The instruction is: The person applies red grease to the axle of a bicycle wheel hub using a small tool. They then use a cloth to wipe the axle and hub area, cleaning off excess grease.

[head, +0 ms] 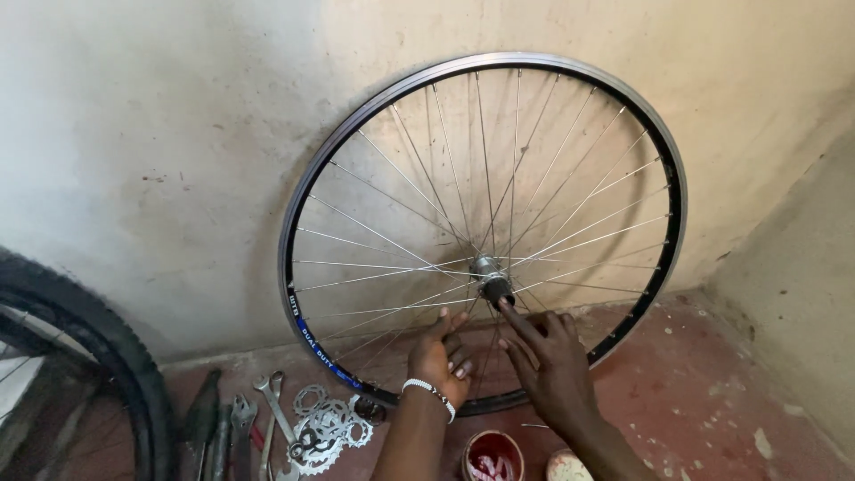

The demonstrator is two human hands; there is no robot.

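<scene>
A bare bicycle wheel with a dark rim [307, 338] and thin metal spokes leans upright against the pale wall. Its hub [490, 272] sits at the centre, with a dark end sticking out. My right hand [552, 361] reaches up from below, and its forefinger touches the underside of that hub end. My left hand [441, 356] is just left of it, fingers loosely curled, resting near the lower spokes and holding nothing. A white beaded band circles my left wrist.
A tyred wheel [98, 356] stands at the far left. Spanners [272, 405] and toothed sprockets [325, 428] lie on the red floor at lower left. A small red tub [492, 456] sits by my arms. Walls meet in a corner on the right.
</scene>
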